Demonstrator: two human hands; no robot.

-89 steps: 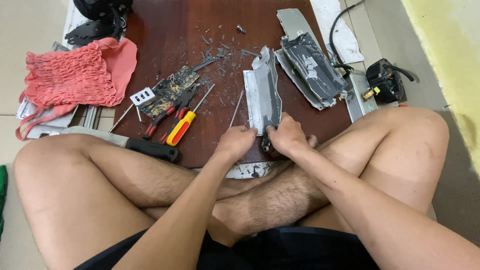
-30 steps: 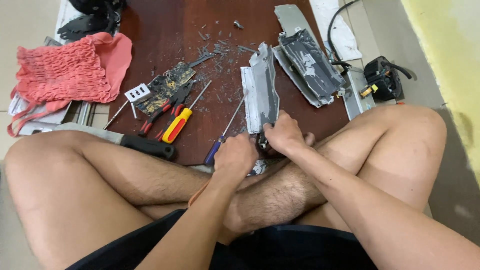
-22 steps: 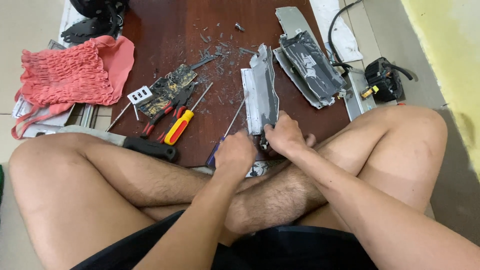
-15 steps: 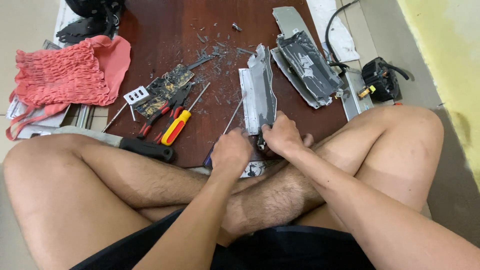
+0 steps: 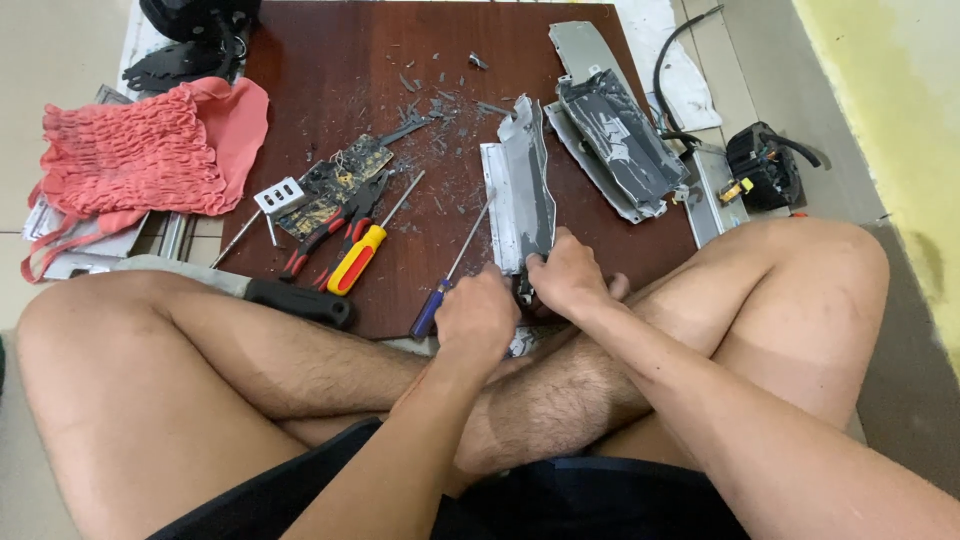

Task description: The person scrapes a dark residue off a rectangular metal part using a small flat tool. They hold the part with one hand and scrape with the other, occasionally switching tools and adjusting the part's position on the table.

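Note:
I sit cross-legged at a dark wooden board (image 5: 330, 70). A bent grey metal casing (image 5: 525, 190) lies upright in the middle of it. My right hand (image 5: 565, 278) grips the casing's near end from the right. Curled into a fist, my left hand (image 5: 478, 318) presses against the same end from the left; whatever it holds is hidden. A blue-handled screwdriver (image 5: 428, 315) lies just left of that fist, its shaft pointing up toward the casing.
A yellow-and-red screwdriver (image 5: 355, 262), red-handled pliers (image 5: 312, 245), a burnt circuit board (image 5: 335, 182) and a black-handled tool (image 5: 300, 300) lie to the left. A red cloth (image 5: 150, 150) is at far left, another torn casing (image 5: 620, 140) and a black round part (image 5: 765, 165) to the right.
My left hand has drawn back from the casing toward my body, and the blue screwdriver handle now shows beside it. My right hand stays on the casing's end.

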